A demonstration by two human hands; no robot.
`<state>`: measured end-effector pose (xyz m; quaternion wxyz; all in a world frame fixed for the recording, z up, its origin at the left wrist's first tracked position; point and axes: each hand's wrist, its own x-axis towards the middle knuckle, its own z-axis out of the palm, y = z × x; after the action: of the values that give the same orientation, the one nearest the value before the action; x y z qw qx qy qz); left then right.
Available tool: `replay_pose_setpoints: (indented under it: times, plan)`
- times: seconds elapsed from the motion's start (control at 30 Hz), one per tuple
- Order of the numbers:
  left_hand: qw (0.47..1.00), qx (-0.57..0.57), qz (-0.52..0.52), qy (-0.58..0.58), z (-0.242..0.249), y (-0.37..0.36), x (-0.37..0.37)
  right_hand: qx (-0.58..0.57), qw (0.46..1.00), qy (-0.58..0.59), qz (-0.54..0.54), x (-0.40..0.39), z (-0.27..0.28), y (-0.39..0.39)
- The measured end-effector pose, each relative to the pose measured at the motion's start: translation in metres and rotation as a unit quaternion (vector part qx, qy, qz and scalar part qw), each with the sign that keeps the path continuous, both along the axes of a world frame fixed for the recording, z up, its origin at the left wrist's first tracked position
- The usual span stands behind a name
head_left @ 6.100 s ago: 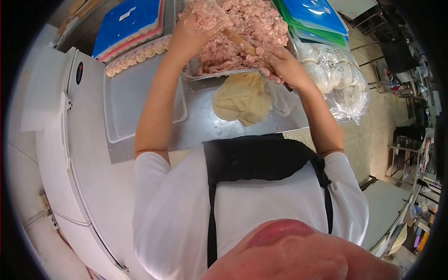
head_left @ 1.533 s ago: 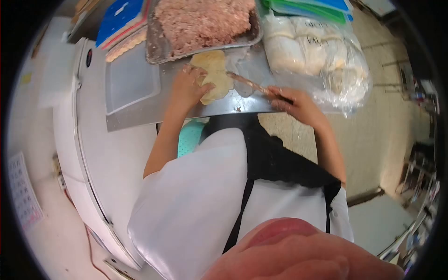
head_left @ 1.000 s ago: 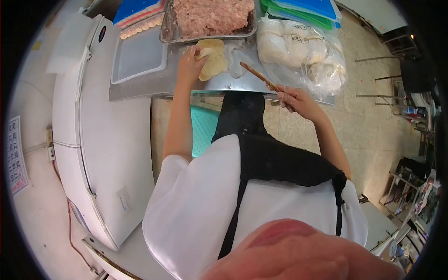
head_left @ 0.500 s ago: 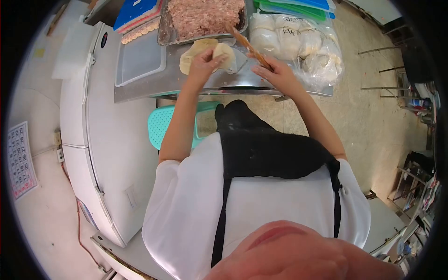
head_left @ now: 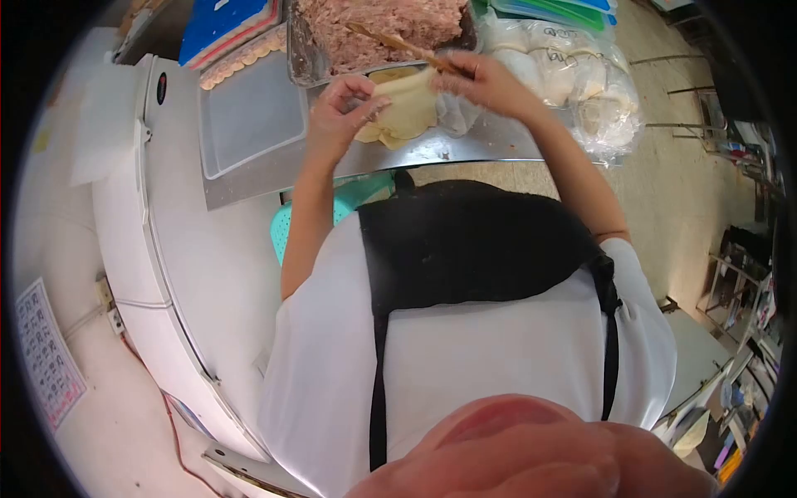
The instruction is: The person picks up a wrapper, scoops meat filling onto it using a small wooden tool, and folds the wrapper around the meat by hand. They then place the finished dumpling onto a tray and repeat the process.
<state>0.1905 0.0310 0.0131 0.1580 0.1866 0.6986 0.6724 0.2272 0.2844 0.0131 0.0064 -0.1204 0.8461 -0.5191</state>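
A thin, pale yellow dough wrapper hangs between my hands over the front of the metal table. My left hand pinches its left edge between thumb and fingers. My right hand is closed around a flat wooden stick, its fingers right at the wrapper's upper right corner. The stick points left across minced meat in a large tray. More wrappers lie below the held one, beside a crumpled clear plastic bag.
At left sits a translucent tray, with a row of small shaped pieces behind it under stacked blue and red trays. Bagged white bundles and coloured lids stand at right. A turquoise stool is below the table.
My left hand has lifted the wrapper from flat to hanging. My right hand has moved left and up to the wrapper's corner, and the stick now lies lower-angled across the meat.
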Motion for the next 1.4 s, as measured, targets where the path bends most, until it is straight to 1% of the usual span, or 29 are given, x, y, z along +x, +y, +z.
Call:
replay_pose_setpoints:
  times: [0.03, 0.1, 0.13, 0.2, 0.23, 0.3, 0.33, 0.4, 0.43, 0.47, 0.5, 0.53, 0.57, 0.6, 0.63, 0.67, 0.7, 0.8, 0.87, 0.9, 0.97, 1.0, 1.07, 1.1, 1.17, 1.2, 1.3, 1.33, 1.4]
  plan:
    - [0.996, -0.061, 0.005, 0.062, 0.004, -0.012, -0.010, 0.009, 1.000, 0.013, -0.023, -0.011, 0.003, -0.003]
    - [0.965, -0.177, 0.020, 0.191, 0.010, -0.033, -0.033, 0.168, 0.982, 0.086, -0.019, -0.043, -0.002, 0.004]
    - [0.970, -0.142, 0.019, 0.198, 0.003, -0.042, -0.048, 0.248, 0.960, 0.126, -0.014, -0.060, 0.002, 0.005]
    - [0.975, -0.078, 0.014, 0.208, -0.014, -0.058, -0.072, 0.292, 0.951, 0.096, 0.008, -0.082, 0.010, -0.002]
    - [0.990, -0.038, 0.011, 0.135, -0.017, -0.066, -0.083, 0.314, 0.946, 0.083, 0.017, -0.093, 0.013, -0.007]
    - [0.999, 0.038, 0.000, -0.018, -0.017, -0.077, -0.098, 0.370, 0.922, 0.108, 0.031, -0.120, 0.001, -0.013]
    - [0.998, 0.039, 0.014, -0.056, -0.016, -0.078, -0.102, 0.397, 0.909, 0.120, 0.038, -0.129, -0.005, -0.016]
    - [0.989, 0.044, 0.045, -0.130, -0.008, -0.077, -0.106, 0.478, 0.876, 0.050, 0.036, -0.137, -0.011, -0.028]
    - [0.998, -0.048, 0.035, -0.032, -0.003, -0.079, -0.107, 0.517, 0.855, 0.017, 0.036, -0.139, -0.010, -0.034]
    - [0.988, -0.140, 0.026, 0.065, 0.001, -0.082, -0.106, 0.525, 0.847, 0.048, 0.059, -0.133, -0.013, -0.041]
    - [0.960, -0.231, 0.017, 0.160, 0.002, -0.083, -0.106, 0.532, 0.839, 0.079, 0.084, -0.121, -0.017, -0.049]
    - [0.949, -0.219, 0.022, 0.224, 0.001, -0.084, -0.107, 0.537, 0.829, 0.108, 0.110, -0.112, -0.016, -0.056]
    - [0.935, -0.208, 0.029, 0.286, -0.002, -0.084, -0.105, 0.543, 0.829, 0.091, 0.102, -0.113, -0.006, -0.056]
    - [0.917, -0.197, 0.037, 0.345, -0.005, -0.084, -0.101, 0.547, 0.828, 0.073, 0.096, -0.117, 0.016, -0.055]
    - [0.925, -0.206, 0.044, 0.317, -0.006, -0.085, -0.096, 0.551, 0.828, 0.054, 0.089, -0.118, 0.027, -0.054]
    - [0.931, -0.213, 0.053, 0.293, -0.004, -0.087, -0.093, 0.585, 0.803, 0.083, 0.082, -0.133, -0.002, -0.037]
    - [0.935, -0.219, 0.063, 0.272, -0.001, -0.087, -0.092, 0.560, 0.817, 0.093, 0.099, -0.133, -0.005, -0.042]
    - [0.928, -0.246, 0.095, 0.261, 0.004, -0.080, -0.081, 0.491, 0.852, 0.119, 0.135, -0.122, -0.014, -0.054]
    - [0.963, -0.131, 0.142, 0.188, 0.006, -0.064, -0.071, 0.463, 0.864, 0.137, 0.142, -0.108, -0.020, -0.052]
    - [0.972, -0.072, 0.164, 0.150, 0.008, -0.058, -0.067, 0.405, 0.900, 0.094, 0.131, -0.107, -0.025, -0.045]
    - [0.984, -0.067, 0.137, 0.089, 0.001, -0.062, -0.065, 0.286, 0.952, 0.014, 0.104, -0.111, -0.033, -0.026]
    - [0.988, -0.060, 0.125, 0.065, -0.002, -0.061, -0.068, 0.274, 0.956, 0.037, 0.097, -0.115, -0.033, -0.016]
    - [0.991, -0.049, 0.118, -0.036, -0.009, -0.058, -0.062, 0.248, 0.962, 0.077, 0.088, -0.120, -0.031, -0.001]
    - [0.988, -0.046, 0.113, -0.091, -0.012, -0.055, -0.056, 0.292, 0.949, 0.092, 0.081, -0.122, -0.026, 0.002]
    - [0.995, -0.042, 0.072, -0.058, -0.019, -0.042, -0.048, 0.377, 0.916, 0.123, 0.067, -0.130, -0.012, 0.005]
    - [0.997, -0.040, 0.052, -0.041, -0.023, -0.035, -0.043, 0.482, 0.868, 0.056, 0.102, -0.127, -0.003, -0.002]
    - [0.998, -0.050, 0.040, -0.022, -0.054, -0.020, -0.034, 0.451, 0.879, 0.085, 0.127, -0.103, -0.036, -0.013]
    - [0.995, -0.015, 0.057, -0.079, -0.051, -0.011, -0.030, 0.434, 0.889, 0.080, 0.124, -0.099, -0.033, -0.010]
    - [0.975, 0.056, 0.084, -0.200, -0.048, 0.003, -0.012, 0.363, 0.924, 0.062, 0.099, -0.100, -0.026, -0.001]
